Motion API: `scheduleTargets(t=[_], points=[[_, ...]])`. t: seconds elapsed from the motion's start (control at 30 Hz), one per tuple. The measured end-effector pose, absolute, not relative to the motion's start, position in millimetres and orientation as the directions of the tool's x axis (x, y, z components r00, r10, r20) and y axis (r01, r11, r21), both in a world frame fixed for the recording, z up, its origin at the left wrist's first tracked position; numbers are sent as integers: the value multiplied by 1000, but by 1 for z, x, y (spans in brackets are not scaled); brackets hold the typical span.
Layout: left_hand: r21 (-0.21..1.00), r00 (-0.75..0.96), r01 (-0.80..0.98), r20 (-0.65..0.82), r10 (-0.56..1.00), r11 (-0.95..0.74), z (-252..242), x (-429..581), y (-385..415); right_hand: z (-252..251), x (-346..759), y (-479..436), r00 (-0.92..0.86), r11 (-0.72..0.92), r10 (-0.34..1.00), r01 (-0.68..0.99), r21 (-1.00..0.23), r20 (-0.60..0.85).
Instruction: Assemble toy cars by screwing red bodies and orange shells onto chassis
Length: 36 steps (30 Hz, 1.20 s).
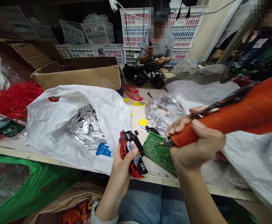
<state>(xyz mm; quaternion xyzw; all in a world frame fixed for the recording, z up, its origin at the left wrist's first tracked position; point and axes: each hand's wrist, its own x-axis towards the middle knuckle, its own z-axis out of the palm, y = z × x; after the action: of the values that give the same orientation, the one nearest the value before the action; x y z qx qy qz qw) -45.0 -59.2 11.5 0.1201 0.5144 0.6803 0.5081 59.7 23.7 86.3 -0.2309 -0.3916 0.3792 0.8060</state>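
Note:
My left hand (124, 161) is closed around a toy car part (139, 155), black with a red lattice frame and a silver plate under my thumb. My right hand (196, 140) grips an orange electric screwdriver (238, 109). The screwdriver's tip points down at a green perforated tray (158, 149) that holds many small screws. The tip looks to be at the tray's surface; whether it touches a screw I cannot tell. Left of my left hand, a white plastic bag (54, 118) lies open with silver plates (89, 124) and a blue piece (103, 150) on it.
Behind the bag stands a cardboard box (79, 76). Red lattice parts (11, 96) are piled at the left, near a bottle (6, 126). Clear plastic bags (164, 109) lie behind the tray. Across the table a person (158, 46) holds another screwdriver. Black toy chassis (147, 74) sit before them.

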Motion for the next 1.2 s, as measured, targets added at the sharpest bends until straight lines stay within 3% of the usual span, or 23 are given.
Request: scheduleTargets(t=[0.17, 0.4, 0.7, 1.2], points=[[835, -436, -548, -338, 834, 52, 8, -46, -59, 106, 56, 0, 288, 560, 825, -534, -633, 486], [833, -425, -552, -324, 845, 42, 9, -45, -60, 98, 36, -6, 244, 468, 876, -635, -615, 415], [829, -426, -558, -325, 845, 38, 9, -46, -59, 90, 31, -4, 221, 441, 894, -594, -673, 390], [779, -317, -621, -354, 880, 89, 14, -51, -60, 93, 27, -4, 206, 441, 890, -621, -649, 407]])
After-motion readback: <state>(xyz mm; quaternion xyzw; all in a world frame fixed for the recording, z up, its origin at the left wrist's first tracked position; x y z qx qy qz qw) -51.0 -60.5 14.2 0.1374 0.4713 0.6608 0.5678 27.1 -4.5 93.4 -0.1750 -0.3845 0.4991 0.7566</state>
